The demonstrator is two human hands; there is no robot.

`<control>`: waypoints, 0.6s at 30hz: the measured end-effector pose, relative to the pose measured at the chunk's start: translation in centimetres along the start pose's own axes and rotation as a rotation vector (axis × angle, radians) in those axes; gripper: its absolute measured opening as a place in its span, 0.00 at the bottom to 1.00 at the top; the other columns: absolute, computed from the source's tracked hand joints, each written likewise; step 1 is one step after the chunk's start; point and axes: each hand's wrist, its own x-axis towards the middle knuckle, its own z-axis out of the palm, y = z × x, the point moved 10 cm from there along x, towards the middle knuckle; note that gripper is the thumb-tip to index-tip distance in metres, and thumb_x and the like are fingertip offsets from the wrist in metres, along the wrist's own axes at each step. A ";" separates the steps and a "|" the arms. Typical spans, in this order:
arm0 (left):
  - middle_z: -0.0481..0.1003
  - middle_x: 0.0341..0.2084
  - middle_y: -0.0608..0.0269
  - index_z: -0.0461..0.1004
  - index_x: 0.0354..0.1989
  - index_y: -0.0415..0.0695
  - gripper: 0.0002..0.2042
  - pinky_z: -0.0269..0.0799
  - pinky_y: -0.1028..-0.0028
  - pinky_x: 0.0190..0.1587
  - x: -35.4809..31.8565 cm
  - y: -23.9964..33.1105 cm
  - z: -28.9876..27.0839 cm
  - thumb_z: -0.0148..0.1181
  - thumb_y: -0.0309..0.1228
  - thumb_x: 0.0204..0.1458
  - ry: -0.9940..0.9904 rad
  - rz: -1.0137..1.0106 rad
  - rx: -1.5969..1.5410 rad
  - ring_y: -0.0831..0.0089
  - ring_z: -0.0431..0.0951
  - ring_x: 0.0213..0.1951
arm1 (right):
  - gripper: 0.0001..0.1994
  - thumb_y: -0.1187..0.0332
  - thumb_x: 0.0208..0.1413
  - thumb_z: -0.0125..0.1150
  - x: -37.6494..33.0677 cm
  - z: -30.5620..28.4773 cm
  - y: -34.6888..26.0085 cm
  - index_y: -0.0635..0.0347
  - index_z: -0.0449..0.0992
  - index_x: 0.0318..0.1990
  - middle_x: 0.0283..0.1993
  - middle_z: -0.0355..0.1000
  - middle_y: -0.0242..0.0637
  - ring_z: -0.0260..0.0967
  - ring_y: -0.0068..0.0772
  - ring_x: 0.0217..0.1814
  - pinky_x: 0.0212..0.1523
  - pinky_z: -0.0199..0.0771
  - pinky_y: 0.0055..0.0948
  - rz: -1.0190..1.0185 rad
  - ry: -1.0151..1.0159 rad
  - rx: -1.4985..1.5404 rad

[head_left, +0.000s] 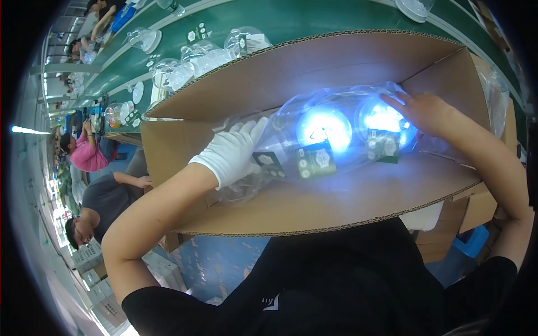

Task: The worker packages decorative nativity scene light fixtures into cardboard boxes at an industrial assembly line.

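A large open cardboard box (pixel 224 218) sits in front of me. Inside lies a row of clear plastic domed lamps in clear plastic wrap (pixel 280 126), each with a dark green card tag. Two of them, a middle lamp (pixel 324 130) and a right lamp (pixel 386 119), glow bright bluish white. My left hand (pixel 232 152), in a white glove, is closed round the left end of the row, thumb on the near side. My bare right hand (pixel 427 113) grips the right end, its fingers over the right lamp; its thumb is hidden.
Behind the box runs a green conveyor belt (pixel 302 19) carrying several clear domed lamps (pixel 204 59). A blue bin (pixel 471 241) stands at lower right, beside other cartons. To the left, a person in grey (pixel 109 193) and one in pink (pixel 92 152) are near the line.
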 end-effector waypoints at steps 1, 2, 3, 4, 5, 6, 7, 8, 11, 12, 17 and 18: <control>0.62 0.66 0.41 0.51 0.71 0.39 0.50 0.73 0.58 0.57 0.1 -0.2 0.5 0.75 0.40 0.40 -0.018 -0.010 0.040 0.46 0.74 0.58 | 0.62 0.66 0.34 0.82 0.1 1.1 1.0 0.54 0.43 0.76 0.67 0.65 0.53 0.72 0.54 0.60 0.54 0.77 0.44 0.055 -0.041 -0.022; 0.62 0.66 0.41 0.51 0.71 0.39 0.50 0.73 0.58 0.57 0.1 -0.5 1.1 0.75 0.40 0.40 -0.017 -0.004 0.039 0.46 0.74 0.58 | 0.62 0.68 0.32 0.81 0.3 1.2 1.1 0.51 0.43 0.76 0.65 0.66 0.53 0.79 0.50 0.48 0.48 0.79 0.43 0.054 0.029 -0.099; 0.64 0.64 0.42 0.52 0.70 0.39 0.49 0.74 0.58 0.55 -0.2 -1.0 1.6 0.75 0.39 0.40 0.037 0.013 0.118 0.47 0.75 0.56 | 0.62 0.68 0.32 0.81 0.5 2.0 1.6 0.51 0.43 0.76 0.65 0.66 0.53 0.79 0.50 0.48 0.48 0.79 0.43 0.058 0.025 -0.098; 0.65 0.63 0.43 0.53 0.70 0.39 0.49 0.75 0.57 0.54 -0.5 -1.2 1.5 0.75 0.38 0.39 0.088 0.030 0.197 0.48 0.76 0.54 | 0.62 0.68 0.33 0.81 0.6 1.8 1.2 0.51 0.42 0.76 0.65 0.66 0.54 0.79 0.50 0.48 0.47 0.79 0.43 0.046 0.027 -0.107; 0.69 0.58 0.45 0.57 0.68 0.38 0.44 0.79 0.59 0.47 -0.5 -1.5 1.4 0.73 0.34 0.41 0.126 0.035 0.204 0.49 0.81 0.45 | 0.62 0.68 0.34 0.81 0.7 1.5 0.7 0.52 0.42 0.76 0.65 0.66 0.54 0.79 0.49 0.48 0.47 0.79 0.43 0.034 0.030 -0.116; 0.69 0.58 0.45 0.57 0.68 0.38 0.44 0.79 0.59 0.47 -0.3 -1.6 1.8 0.73 0.34 0.41 0.123 0.040 0.203 0.49 0.81 0.45 | 0.62 0.68 0.34 0.81 0.6 1.3 0.5 0.52 0.42 0.76 0.65 0.66 0.54 0.79 0.49 0.48 0.47 0.79 0.43 0.034 0.026 -0.112; 0.72 0.53 0.46 0.61 0.64 0.38 0.37 0.79 0.60 0.42 -0.2 -2.0 1.9 0.70 0.32 0.44 0.025 -0.042 0.257 0.50 0.82 0.41 | 0.59 0.69 0.37 0.79 0.3 0.1 0.1 0.54 0.43 0.76 0.64 0.67 0.53 0.78 0.48 0.50 0.48 0.78 0.43 0.058 0.075 -0.169; 0.74 0.49 0.47 0.65 0.60 0.38 0.30 0.80 0.61 0.38 -0.2 -2.8 2.2 0.67 0.29 0.47 -0.074 -0.125 0.310 0.51 0.83 0.37 | 0.55 0.70 0.40 0.77 -0.2 -1.0 0.0 0.55 0.45 0.75 0.62 0.69 0.52 0.77 0.47 0.52 0.49 0.78 0.43 0.082 0.124 -0.226; 0.77 0.39 0.48 0.70 0.47 0.40 0.14 0.80 0.61 0.32 -0.1 -3.2 1.4 0.59 0.23 0.52 0.083 -0.074 0.302 0.51 0.83 0.31 | 0.32 0.69 0.52 0.67 -2.4 -5.2 -2.6 0.61 0.65 0.66 0.55 0.74 0.49 0.76 0.43 0.54 0.48 0.78 0.38 -0.070 0.441 -0.255; 0.77 0.39 0.48 0.70 0.47 0.40 0.14 0.80 0.61 0.32 -0.1 -3.6 1.4 0.59 0.23 0.52 0.084 -0.080 0.305 0.51 0.83 0.31 | 0.24 0.70 0.52 0.66 -2.7 -6.0 -3.3 0.63 0.71 0.57 0.51 0.75 0.48 0.76 0.44 0.53 0.47 0.79 0.39 -0.166 0.439 -0.146; 0.78 0.33 0.47 0.72 0.38 0.41 0.05 0.79 0.58 0.34 -0.3 -3.5 0.2 0.55 0.22 0.53 0.111 -0.083 0.272 0.52 0.83 0.33 | 0.14 0.64 0.62 0.61 -2.5 -9.0 -12.0 0.70 0.74 0.42 0.42 0.75 0.53 0.77 0.56 0.45 0.45 0.77 0.50 -0.555 0.165 0.414; 0.78 0.33 0.47 0.72 0.38 0.41 0.05 0.79 0.58 0.34 -0.3 -3.5 0.2 0.55 0.22 0.53 0.111 -0.085 0.275 0.52 0.83 0.33 | 0.14 0.64 0.62 0.61 -2.1 -8.5 -12.6 0.70 0.74 0.42 0.42 0.75 0.53 0.77 0.56 0.45 0.45 0.77 0.50 -0.557 0.169 0.414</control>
